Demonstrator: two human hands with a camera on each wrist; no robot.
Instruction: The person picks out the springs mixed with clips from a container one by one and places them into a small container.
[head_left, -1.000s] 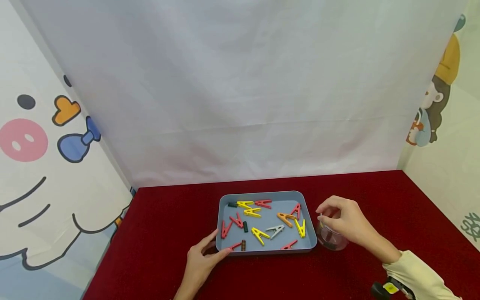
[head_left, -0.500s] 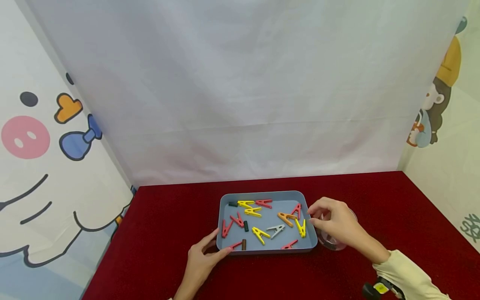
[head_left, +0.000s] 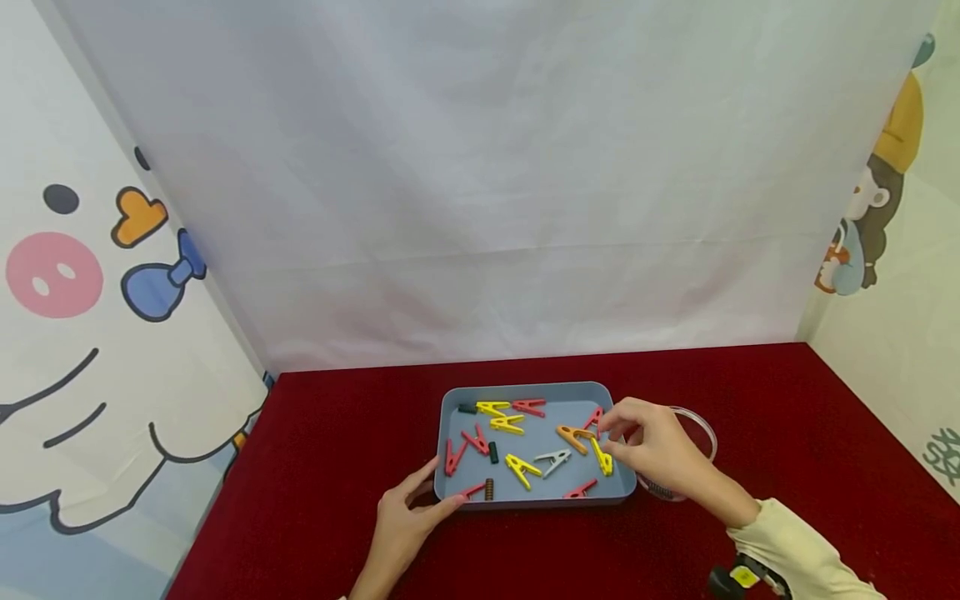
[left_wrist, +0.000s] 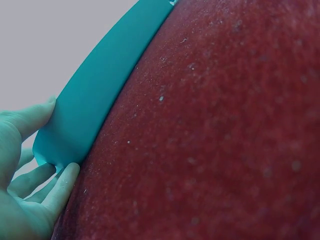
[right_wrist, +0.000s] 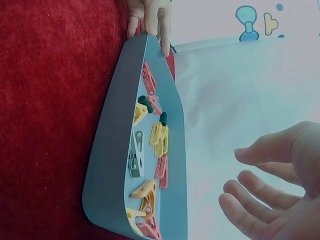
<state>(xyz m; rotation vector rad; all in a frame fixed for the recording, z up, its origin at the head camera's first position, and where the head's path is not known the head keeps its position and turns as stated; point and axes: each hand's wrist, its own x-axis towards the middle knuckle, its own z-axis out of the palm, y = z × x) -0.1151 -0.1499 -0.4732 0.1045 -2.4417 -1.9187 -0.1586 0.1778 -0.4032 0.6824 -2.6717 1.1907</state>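
Note:
A blue-grey tray (head_left: 525, 503) lies on the red cloth, holding several V-shaped plastic clips. My left hand (head_left: 405, 521) grips its near left corner, thumb on the front side and fingers along the left. Above the tray's right edge hovers my right hand (head_left: 660, 446), close to a yellow clip (head_left: 602, 458) and an orange clip (head_left: 574, 437). In the right wrist view that hand (right_wrist: 270, 185) has its fingers loosely bent and apart, with nothing between them. Behind it stands a clear round jar (head_left: 705, 425), mostly hidden, with a dark coil (head_left: 660, 490) showing inside.
Also in the tray are a grey clip (head_left: 553, 460), red clips such as one at the left (head_left: 453, 458), a brown spring (head_left: 489, 489) and dark springs (head_left: 492, 452). A white curtain (head_left: 480, 208) hangs behind the red cloth (head_left: 337, 442).
My right hand has moved left from over the clear jar to above the tray's right edge. My left hand has stayed at the tray's corner.

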